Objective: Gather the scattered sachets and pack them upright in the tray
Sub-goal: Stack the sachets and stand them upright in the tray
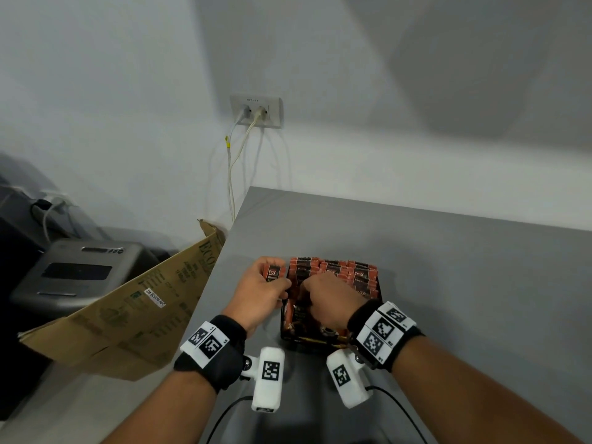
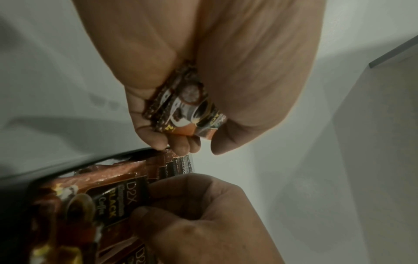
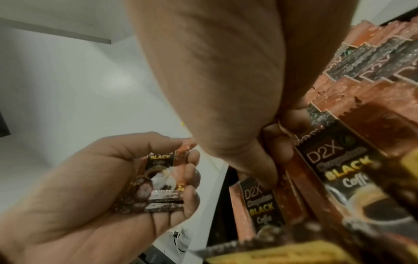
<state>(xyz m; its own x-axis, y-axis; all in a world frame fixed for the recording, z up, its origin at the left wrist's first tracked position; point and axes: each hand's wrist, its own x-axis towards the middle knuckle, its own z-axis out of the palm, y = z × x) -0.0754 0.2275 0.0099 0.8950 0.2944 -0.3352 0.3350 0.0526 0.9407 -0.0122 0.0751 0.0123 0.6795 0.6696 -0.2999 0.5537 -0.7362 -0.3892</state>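
Note:
A black tray (image 1: 283, 325) on the grey table holds several orange-and-black coffee sachets (image 1: 333, 270) standing upright in rows. My left hand (image 1: 262, 290) hovers just left of the tray and grips a small stack of sachets (image 1: 272, 273), seen closer between its fingers as a stack (image 2: 181, 110) and again from the right wrist (image 3: 158, 180). My right hand (image 1: 323, 299) reaches into the tray's near-left part, its fingers (image 3: 278, 142) pinching the top of a sachet (image 3: 260, 201) that stands among the others. The tray's near end is partly hidden by my right wrist.
The table's left edge (image 1: 205, 299) runs close to my left hand. A folded cardboard sheet (image 1: 128, 312) leans off that edge, with a grey machine (image 1: 77, 274) behind it. Cables hang from a wall socket (image 1: 256, 112). Bare grey tabletop (image 1: 464, 283) lies right of the tray.

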